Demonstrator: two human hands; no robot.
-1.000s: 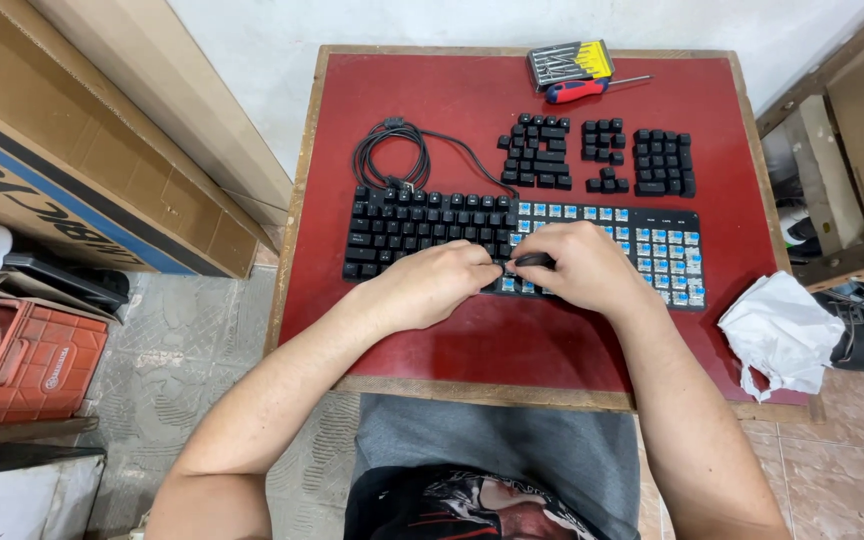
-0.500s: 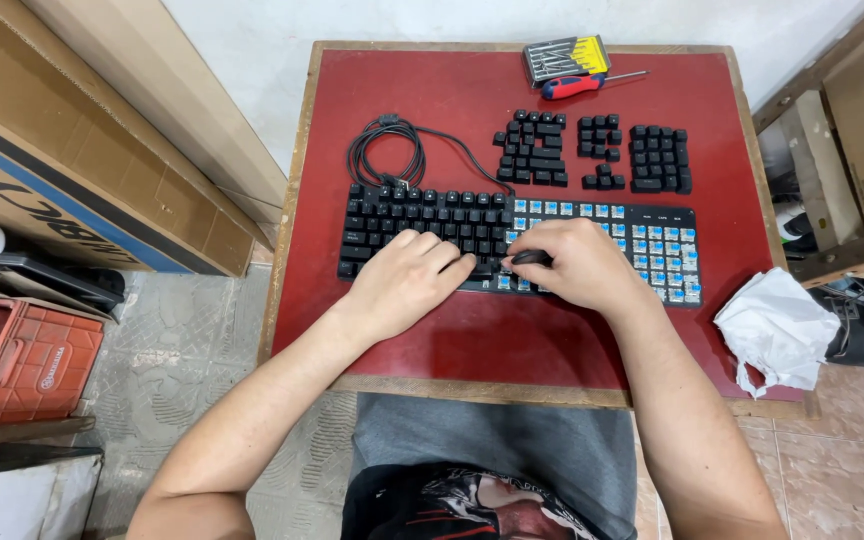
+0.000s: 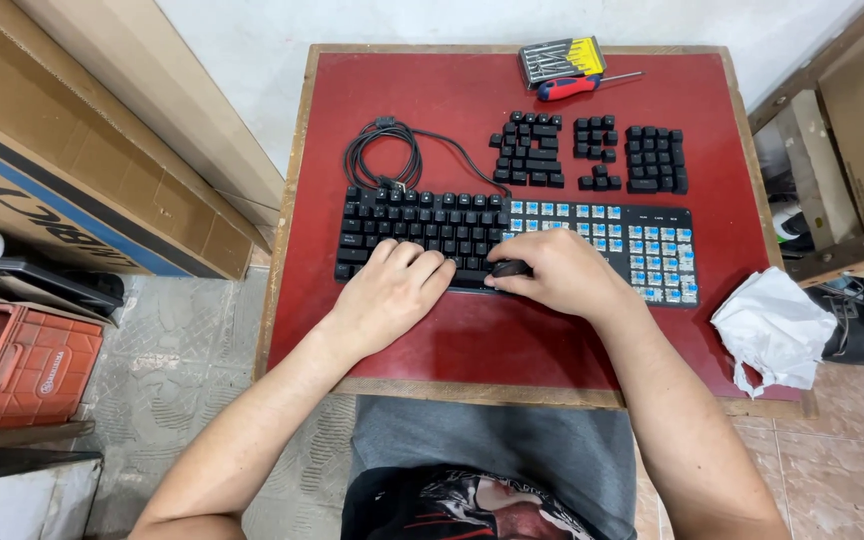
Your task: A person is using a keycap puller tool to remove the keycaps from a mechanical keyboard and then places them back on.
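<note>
Centrally, the keyboard [image 3: 512, 245] lies on the red table [image 3: 452, 100]. Left hand [image 3: 392, 290] rests flat, fingers loose, on its lower black keys. Right hand [image 3: 557, 272] pinches a black keycap [image 3: 510, 268] at mid-board. Loose keycaps [image 3: 587, 152] sit above; a white rag [image 3: 772, 325] lies lower right.

i see a screwdriver set [image 3: 562, 60] at the bench's far edge, a red-handled screwdriver [image 3: 580, 86] just beside it; a crumpled white cloth [image 3: 774, 330] lies on the near right corner; cardboard boxes [image 3: 82, 180] lean left; an orange crate [image 3: 32, 370] sits on the floor
</note>
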